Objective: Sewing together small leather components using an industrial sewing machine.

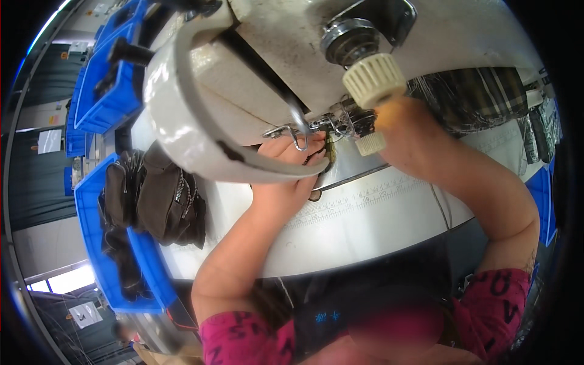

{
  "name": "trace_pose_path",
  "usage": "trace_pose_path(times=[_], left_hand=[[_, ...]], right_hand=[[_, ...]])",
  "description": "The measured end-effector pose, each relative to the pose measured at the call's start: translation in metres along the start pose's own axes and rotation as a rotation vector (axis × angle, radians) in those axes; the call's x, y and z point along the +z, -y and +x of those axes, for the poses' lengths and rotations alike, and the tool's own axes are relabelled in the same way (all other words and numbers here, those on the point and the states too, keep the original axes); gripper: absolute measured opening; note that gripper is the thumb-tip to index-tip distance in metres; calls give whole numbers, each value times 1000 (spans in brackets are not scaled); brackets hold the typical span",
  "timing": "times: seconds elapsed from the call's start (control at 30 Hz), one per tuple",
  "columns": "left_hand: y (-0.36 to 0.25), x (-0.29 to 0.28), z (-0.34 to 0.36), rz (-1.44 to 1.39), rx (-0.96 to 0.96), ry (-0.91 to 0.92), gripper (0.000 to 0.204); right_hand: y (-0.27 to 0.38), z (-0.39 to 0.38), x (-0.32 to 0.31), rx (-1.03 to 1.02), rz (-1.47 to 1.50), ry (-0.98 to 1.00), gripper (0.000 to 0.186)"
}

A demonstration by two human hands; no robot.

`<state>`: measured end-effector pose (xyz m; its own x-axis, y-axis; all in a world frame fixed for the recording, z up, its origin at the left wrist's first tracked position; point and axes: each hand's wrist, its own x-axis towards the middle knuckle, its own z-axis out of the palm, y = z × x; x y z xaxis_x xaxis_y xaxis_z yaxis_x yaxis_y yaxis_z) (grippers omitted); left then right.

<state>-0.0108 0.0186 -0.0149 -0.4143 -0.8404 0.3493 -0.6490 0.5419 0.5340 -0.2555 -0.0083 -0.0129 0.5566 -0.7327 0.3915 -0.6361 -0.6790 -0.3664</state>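
A white sewing machine [267, 67] fills the upper middle, its curved guard arching over my left wrist. Below its needle area, my left hand [285, 159] is closed, thumb and fingers pinching a small dark strip with zipper-like teeth [311, 158]. Only part of that strip shows between the fingers and the metal presser parts. My right hand [404, 131] reaches in from the right, close behind the cream tension knobs [374, 79]. Its fingers are hidden by the knobs and machine parts, so what it touches does not show.
Dark zippered pouches [167, 201] lie at the table's left, partly over a blue bin [91, 201]. More blue bins [112, 91] stand at the far left. Plaid fabric [493, 94] lies behind my right arm. A printed ruler scale [359, 204] runs along the white table.
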Motion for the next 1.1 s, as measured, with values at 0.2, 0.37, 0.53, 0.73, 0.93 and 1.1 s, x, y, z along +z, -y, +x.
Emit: trace_pose_path(times=[0.2, 0.37, 0.53, 0.73, 0.93, 1.1], left_hand=[[1, -1, 0, -14, 32, -28, 17], [0, -1, -1, 10, 20, -21, 18], [1, -1, 1, 14, 55, -29, 17], [0, -1, 2, 4, 57, -19, 16], [-2, -2, 2, 35, 48, -17, 16], [0, 0, 2, 75, 59, -19, 17]], right_hand=[[-4, 2, 2, 7, 67, 39, 23], [-2, 1, -1, 27, 75, 72, 24], [0, 2, -2, 34, 69, 44, 23], [-1, 1, -2, 5, 22, 48, 22], [2, 2, -3, 45, 55, 43, 22], [2, 3, -3, 45, 37, 35, 21]])
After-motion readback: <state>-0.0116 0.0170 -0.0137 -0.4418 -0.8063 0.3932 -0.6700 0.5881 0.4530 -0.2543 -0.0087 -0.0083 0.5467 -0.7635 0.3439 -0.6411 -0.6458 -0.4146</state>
